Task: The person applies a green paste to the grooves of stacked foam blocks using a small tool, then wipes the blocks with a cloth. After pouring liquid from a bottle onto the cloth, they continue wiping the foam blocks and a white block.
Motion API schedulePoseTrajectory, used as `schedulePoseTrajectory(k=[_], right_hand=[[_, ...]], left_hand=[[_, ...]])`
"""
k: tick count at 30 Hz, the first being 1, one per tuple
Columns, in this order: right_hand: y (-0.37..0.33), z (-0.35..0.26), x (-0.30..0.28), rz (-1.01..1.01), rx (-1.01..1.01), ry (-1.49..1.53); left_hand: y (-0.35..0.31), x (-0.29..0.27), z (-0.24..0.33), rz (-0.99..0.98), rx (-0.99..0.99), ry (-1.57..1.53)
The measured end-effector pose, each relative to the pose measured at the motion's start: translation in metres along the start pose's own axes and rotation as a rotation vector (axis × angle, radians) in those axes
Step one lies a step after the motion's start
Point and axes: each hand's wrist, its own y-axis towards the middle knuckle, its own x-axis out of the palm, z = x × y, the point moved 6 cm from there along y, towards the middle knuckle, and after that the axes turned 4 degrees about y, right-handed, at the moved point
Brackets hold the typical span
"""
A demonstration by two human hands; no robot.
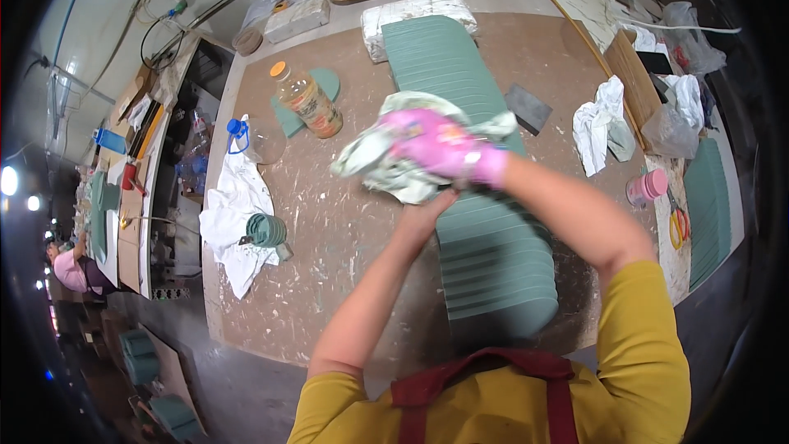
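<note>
A crumpled pale green-white rag [399, 177] is bunched between my hands, above the table. My right hand [436, 146], in a pink patterned glove, is closed on it from above. My bare left hand [429, 207] grips it from below; most of its fingers are hidden in the folds. Partly under my right forearm runs a long row of overlapping green pieces [493, 255] with rounded ends, fanned from near to far. Its far end rests against a white wrapped block [374, 29]. A dark grey flat block [528, 108] lies just right of the row.
Left on the brown table [345, 279] are an orange-capped bottle [308, 103], a blue-capped clear bottle [261, 146], a green-stained jar [265, 230] and white cloth [234, 205]. At right are another white cloth [598, 123], a pink-lidded jar [648, 187] and scissors [679, 226]. A person [72, 267] works far left.
</note>
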Motion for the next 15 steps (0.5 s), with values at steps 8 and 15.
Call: schedulePoseTrajectory(k=[8, 15], right_hand=[[-0.181, 0.096, -0.224, 0.767, -0.002, 0.218], [-0.231, 0.135, -0.189, 0.349, 0.421, -0.942]], left_hand=[[0.0, 0.008, 0.023, -0.03, 0.166, 0.001], [0.006, 0.007, 0.021, -0.015, 0.127, 0.059]])
